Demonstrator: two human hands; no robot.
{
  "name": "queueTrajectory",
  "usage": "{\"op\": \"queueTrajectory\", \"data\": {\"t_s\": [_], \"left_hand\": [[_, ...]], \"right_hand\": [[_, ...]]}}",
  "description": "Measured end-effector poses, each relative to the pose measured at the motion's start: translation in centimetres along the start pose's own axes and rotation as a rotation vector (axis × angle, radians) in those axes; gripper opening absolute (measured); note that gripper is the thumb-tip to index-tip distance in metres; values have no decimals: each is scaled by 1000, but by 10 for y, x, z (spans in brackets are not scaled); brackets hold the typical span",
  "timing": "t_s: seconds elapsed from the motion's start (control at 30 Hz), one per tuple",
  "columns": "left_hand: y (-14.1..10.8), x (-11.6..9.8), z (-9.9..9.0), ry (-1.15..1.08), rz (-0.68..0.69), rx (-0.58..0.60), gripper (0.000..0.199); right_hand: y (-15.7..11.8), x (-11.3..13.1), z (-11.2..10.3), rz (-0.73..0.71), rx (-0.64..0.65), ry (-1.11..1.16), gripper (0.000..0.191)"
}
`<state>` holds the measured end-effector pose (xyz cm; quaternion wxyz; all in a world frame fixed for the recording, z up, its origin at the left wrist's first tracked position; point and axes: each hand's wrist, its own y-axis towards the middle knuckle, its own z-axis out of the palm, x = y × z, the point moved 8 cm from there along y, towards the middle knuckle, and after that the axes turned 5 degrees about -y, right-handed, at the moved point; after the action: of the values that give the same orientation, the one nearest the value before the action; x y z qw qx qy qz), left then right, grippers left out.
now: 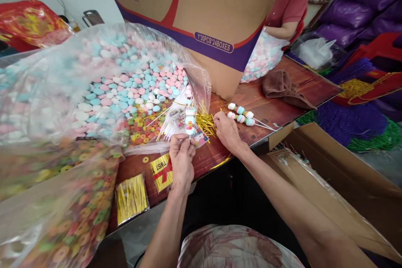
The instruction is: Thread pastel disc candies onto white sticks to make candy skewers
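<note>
My left hand (pixel 181 157) is closed around the lower end of a candy stick (pixel 190 120), which stands upright with white, pink and yellow pieces and printing showing along it. My right hand (pixel 228 132) has its fingers pinched together at the right side of a loose pile of gold twist ties (pixel 205 124); whatever is between the fingertips is hidden. Beyond that hand lie finished candy skewers (pixel 241 119) with pink, blue and white candies on white sticks. Left of the candy stick, white sticks (pixel 168 123) are heaped beside small printed cards (pixel 201 138).
A large clear bag of pastel candies (pixel 135 88) and a bag of ring candies (pixel 84 201) cover the left side. Twist tie packs (pixel 132 198) lie at the front edge. A tall carton (pixel 220 21) stands behind, with a brown cloth (pixel 284 88) and an open box (pixel 339 167) at right.
</note>
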<state>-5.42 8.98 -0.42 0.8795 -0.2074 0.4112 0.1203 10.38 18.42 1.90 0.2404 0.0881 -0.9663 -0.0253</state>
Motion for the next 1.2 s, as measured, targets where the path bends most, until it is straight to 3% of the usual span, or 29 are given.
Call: {"op": "queueTrajectory", "data": {"t_s": [0.1, 0.3, 0.5, 0.63, 0.87, 0.97, 1.03, 1.13, 1.2], "left_hand": [[1, 0, -1, -1, -2, -13, 29], [1, 1, 1, -5, -12, -14, 29], [-4, 4, 11, -46, -31, 48, 25], [-10, 4, 17, -39, 12, 122, 25], [-16, 10, 25, 32, 51, 153, 31], [-20, 15, 29, -72, -100, 150, 31], [-26, 19, 34, -163, -297, 169, 29], [-42, 23, 42, -254, -603, 217, 25], [-50, 24, 45, -242, -695, 236, 26]], "right_hand": [[0, -2, -3, -93, -69, 198, 26], [-17, -9, -24, 2, -194, 545, 14], [-47, 22, -4, 13, 63, 940, 14], [-56, 27, -1, 55, 16, 930, 13], [-61, 26, 4, 115, 71, 1050, 20], [-67, 26, 11, 167, 157, 1227, 29], [-71, 29, 8, 145, 231, 1326, 35], [-70, 35, -16, -60, 247, 1249, 34], [-70, 39, -32, -224, 209, 1074, 27]]}}
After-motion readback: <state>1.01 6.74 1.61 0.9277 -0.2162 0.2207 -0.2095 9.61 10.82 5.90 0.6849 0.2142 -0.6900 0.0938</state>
